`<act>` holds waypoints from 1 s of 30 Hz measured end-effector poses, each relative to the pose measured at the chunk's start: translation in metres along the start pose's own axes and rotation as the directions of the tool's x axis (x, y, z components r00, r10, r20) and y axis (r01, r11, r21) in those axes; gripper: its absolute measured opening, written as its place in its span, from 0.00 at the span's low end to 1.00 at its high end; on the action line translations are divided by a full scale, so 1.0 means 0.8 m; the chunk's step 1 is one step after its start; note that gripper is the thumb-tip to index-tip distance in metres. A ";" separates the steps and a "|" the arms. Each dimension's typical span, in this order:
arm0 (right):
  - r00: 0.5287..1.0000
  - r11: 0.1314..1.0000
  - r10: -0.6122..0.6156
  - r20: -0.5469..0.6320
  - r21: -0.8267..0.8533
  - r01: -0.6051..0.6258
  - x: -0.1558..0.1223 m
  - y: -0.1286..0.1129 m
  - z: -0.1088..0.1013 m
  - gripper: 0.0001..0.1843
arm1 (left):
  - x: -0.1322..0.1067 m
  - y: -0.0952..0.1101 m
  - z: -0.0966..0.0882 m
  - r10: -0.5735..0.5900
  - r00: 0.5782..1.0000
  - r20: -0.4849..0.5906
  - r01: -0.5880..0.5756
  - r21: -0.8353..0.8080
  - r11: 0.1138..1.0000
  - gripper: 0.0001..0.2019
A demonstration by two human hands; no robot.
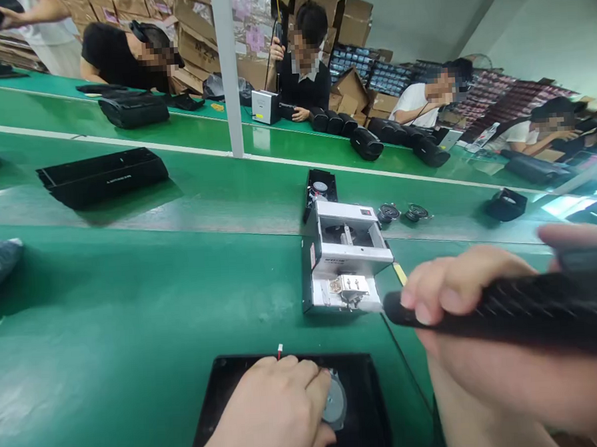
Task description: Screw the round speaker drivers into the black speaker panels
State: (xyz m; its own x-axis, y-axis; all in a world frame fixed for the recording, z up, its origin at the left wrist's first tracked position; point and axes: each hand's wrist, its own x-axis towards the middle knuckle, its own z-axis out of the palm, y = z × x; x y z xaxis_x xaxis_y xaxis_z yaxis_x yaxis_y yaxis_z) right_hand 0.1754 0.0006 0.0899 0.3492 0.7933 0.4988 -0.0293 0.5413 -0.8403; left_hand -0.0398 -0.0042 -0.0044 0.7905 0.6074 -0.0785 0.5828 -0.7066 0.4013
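My left hand [276, 411] rests on a round grey speaker driver [336, 401] seated in a black panel [361, 380] at the near edge of the green table, its fingers curled over the driver. A thin red and white wire end [280, 350] pokes up just behind the fingers. My right hand [483, 307] is closed round a black textured electric screwdriver [508, 309], whose tip points left toward a white screw feeder box [347, 254] standing in the middle of the table.
Two loose speaker drivers [402, 213] lie right of the feeder box, with a small black housing [506, 204] beyond. A long black speaker shell [103, 175] sits on the belt at left. Several people work across the far green bench among black speakers [374, 136] and cardboard boxes.
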 end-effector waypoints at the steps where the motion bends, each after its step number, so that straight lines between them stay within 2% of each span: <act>1: 0.996 0.996 -0.091 0.019 -0.014 0.091 0.011 0.010 0.005 0.25 | 0.001 -0.002 0.000 0.004 1.000 0.002 -0.004 -0.004 1.000 0.21; 2: 0.988 0.988 -0.154 0.013 -0.018 0.154 0.020 0.021 0.010 0.31 | 0.001 -0.003 0.001 0.007 1.000 0.007 -0.007 -0.008 1.000 0.21; 3: 0.987 0.987 -0.160 0.015 -0.018 0.160 0.028 0.033 0.015 0.36 | 0.002 -0.004 0.002 0.006 1.000 0.012 -0.006 -0.009 1.000 0.22; 7: 0.999 0.999 -0.039 -0.017 -0.024 0.039 0.042 0.062 0.023 0.44 | 0.002 -0.008 0.008 -0.003 1.000 0.018 0.003 -0.016 1.000 0.23; 13: 0.995 0.998 -0.027 -0.095 -0.054 0.022 0.047 0.061 0.015 0.44 | -0.003 -0.009 0.014 0.013 0.999 -0.038 -0.014 -0.032 0.999 0.23; 19: 0.992 0.999 -0.011 -0.126 -0.031 0.007 0.047 0.055 0.014 0.43 | -0.001 -0.010 0.014 0.019 0.999 -0.036 -0.020 -0.039 0.999 0.25; 25: 0.994 0.995 -0.086 -0.061 -0.049 0.083 0.051 0.056 0.011 0.42 | -0.002 -0.011 0.015 0.030 0.999 -0.016 -0.031 -0.034 0.999 0.25; 30: 0.998 0.996 -0.015 -0.060 -0.085 0.009 0.044 0.065 0.018 0.43 | 0.000 -0.011 0.014 0.021 1.000 -0.005 -0.021 -0.040 0.999 0.26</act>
State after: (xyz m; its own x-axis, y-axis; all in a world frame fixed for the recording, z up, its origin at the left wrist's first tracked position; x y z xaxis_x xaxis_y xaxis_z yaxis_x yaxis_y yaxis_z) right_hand 0.1729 0.0608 0.0673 0.4047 0.7673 0.4974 0.0541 0.5229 -0.8506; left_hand -0.0427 -0.0019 -0.0186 0.8015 0.5944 -0.0657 0.5582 -0.7042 0.4387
